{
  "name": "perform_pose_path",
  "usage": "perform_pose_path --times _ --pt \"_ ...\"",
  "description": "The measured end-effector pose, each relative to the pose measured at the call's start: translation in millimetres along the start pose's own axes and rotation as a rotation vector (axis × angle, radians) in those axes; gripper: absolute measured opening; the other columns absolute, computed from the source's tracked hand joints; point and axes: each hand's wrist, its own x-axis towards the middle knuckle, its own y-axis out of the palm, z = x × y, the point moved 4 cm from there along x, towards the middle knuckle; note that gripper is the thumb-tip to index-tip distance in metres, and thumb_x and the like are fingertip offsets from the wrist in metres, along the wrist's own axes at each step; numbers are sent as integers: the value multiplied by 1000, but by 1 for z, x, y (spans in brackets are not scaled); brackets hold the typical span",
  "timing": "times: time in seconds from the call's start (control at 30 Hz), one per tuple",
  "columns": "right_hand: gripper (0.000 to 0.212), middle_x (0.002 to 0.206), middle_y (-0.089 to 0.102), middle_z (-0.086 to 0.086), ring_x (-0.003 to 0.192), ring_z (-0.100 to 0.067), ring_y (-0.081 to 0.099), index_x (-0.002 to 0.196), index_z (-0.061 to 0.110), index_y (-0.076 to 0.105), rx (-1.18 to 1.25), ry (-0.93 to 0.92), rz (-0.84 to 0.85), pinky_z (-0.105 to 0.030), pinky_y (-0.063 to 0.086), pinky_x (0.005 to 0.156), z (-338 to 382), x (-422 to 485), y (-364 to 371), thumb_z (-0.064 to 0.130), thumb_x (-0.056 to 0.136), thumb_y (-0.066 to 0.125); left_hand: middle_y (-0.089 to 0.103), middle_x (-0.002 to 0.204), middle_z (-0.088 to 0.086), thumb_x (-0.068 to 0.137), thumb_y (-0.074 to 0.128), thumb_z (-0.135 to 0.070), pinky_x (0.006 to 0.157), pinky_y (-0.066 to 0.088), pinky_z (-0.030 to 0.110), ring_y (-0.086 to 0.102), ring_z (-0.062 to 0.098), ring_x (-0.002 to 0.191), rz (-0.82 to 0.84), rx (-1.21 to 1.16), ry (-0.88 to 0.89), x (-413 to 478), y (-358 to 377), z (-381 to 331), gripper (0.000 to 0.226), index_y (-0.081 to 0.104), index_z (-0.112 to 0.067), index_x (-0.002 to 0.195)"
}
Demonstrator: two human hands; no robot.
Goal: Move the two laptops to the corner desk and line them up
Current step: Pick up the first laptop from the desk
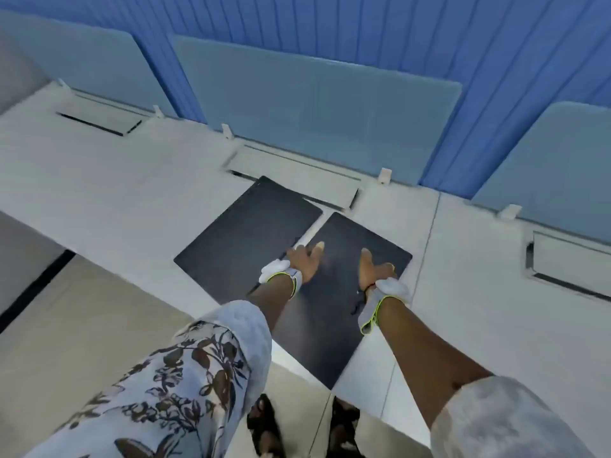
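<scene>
Two closed dark laptops are being shown lying flat on the white desk (115, 206) at the centre of the frame, side by side with a thin strip of desk showing between them. The left laptop (244, 233) is sitting slightly higher in the frame, its far corner reaching the cable slot (294, 173) beneath the middle blue divider panel (314, 104). The right laptop (334, 312) is lying lower, its near corner hanging past the desk's front edge at lower centre.

The left hand (305, 259) is being pressed down open, fingers spread, over the gap between the two lids; nothing is being gripped. The right hand (375, 267) is being laid flat and open on the right laptop near its right edge, thumb pointing up the frame, and nothing is being clasped there either. White wrist straps with yellow-green trim are being worn on both wrists. A floral sleeve (185, 375) is filling the lower left, and dark sandals (264, 421) are being glimpsed on the floor at bottom centre.
</scene>
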Motion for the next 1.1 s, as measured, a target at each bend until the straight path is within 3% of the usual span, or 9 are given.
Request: perform_pose_path --times 0.03,0.13,0.27,0.47,0.63,0.87,1.1 --pt "80 142 53 -20 130 -38 51 140 -1 49 -50 -12 -59 -40 38 107 -6 2 -9 62 90 49 56 135 21 84 27 -76 109 39 47 54 42 124 10 56 10 1 5 1 86 56 -9 131" --pt "63 145 49 -19 133 -38 45 143 3 47 -181 -4 -4 -39 35 108 -29 5 -12 46 97 43 47 144 18 93 31 -65 112 32 45 45 39 134 44 188 -3 -14 6 -1 78 47 -4 138" --pt "72 140 49 -21 130 -37 46 138 -3 47 -162 80 -39 -39 35 107 -44 -5 -4 52 91 42 42 147 20 95 36 -61 113 29 40 42 36 136 -11 195 8 -14 11 -5 75 41 -1 140" --pt "77 134 58 -20 125 -35 55 135 -3 52 -204 99 22 -40 43 105 -55 -2 7 60 92 42 50 137 21 90 40 -66 107 38 42 50 39 127 -25 162 -59 5 9 0 77 52 -1 131" --pt "90 130 60 -19 121 -37 57 132 -1 55 -142 191 -58 -42 46 102 -52 -9 1 73 82 43 56 131 18 83 44 -72 105 41 44 52 38 124 -48 141 -99 10 11 3 81 58 -4 125" --pt "90 129 58 -22 123 -39 53 129 -1 55 -106 150 -133 -45 42 102 -58 -27 -2 76 84 45 51 131 17 85 46 -69 101 41 46 48 37 124 -97 73 -74 -6 16 9 75 55 -5 123" --pt "85 130 57 -26 126 -42 50 128 -3 57 27 10 -119 -44 42 100 -5 -62 24 69 83 57 50 132 16 82 48 -70 102 43 50 47 40 124 -211 -57 -89 -1 -50 37 73 56 -10 123"
